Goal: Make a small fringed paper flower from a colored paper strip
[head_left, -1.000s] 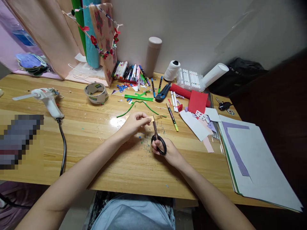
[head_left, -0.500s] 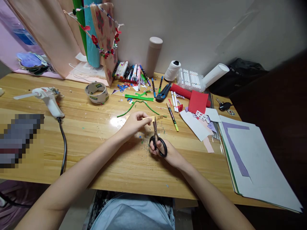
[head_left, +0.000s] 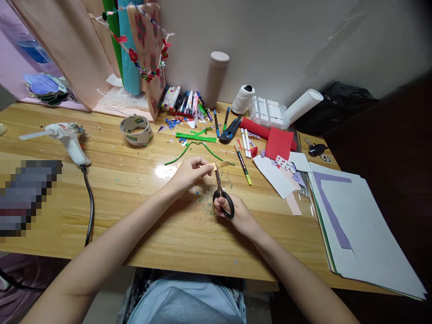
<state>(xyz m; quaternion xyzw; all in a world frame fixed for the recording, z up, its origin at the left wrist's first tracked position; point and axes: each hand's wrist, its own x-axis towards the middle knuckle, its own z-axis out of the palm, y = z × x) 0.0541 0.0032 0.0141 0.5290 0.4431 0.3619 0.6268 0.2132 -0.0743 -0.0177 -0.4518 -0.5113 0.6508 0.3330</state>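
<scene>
Between the thumb and fingers of my left hand point(head_left: 192, 173) is a narrow pale-yellow paper strip point(head_left: 222, 165), its free end pointing right and notched with small cuts along the edge. My right hand point(head_left: 234, 211) grips black-handled scissors point(head_left: 227, 204), fingers through the loops. The blades reach up to the strip close to my left fingertips and look nearly closed on it. Just beyond my hands a bent green wire-like stem point(head_left: 173, 157) lies on the table, partly hidden by my left hand. Flat green paper strips point(head_left: 192, 136) lie behind it.
A white glue gun point(head_left: 72, 146) with a black cord and a tape roll point(head_left: 136, 131) stand left. A utility knife point(head_left: 230, 130), markers point(head_left: 243, 164) and red paper point(head_left: 279, 143) lie right of centre. Stacked sheets point(head_left: 378, 225) cover the right edge. Scraps dot the wooden table.
The scissors' handles have come closer together and shifted slightly up and right with my right hand. The blades have closed on the strip. My left hand has stayed nearly still.
</scene>
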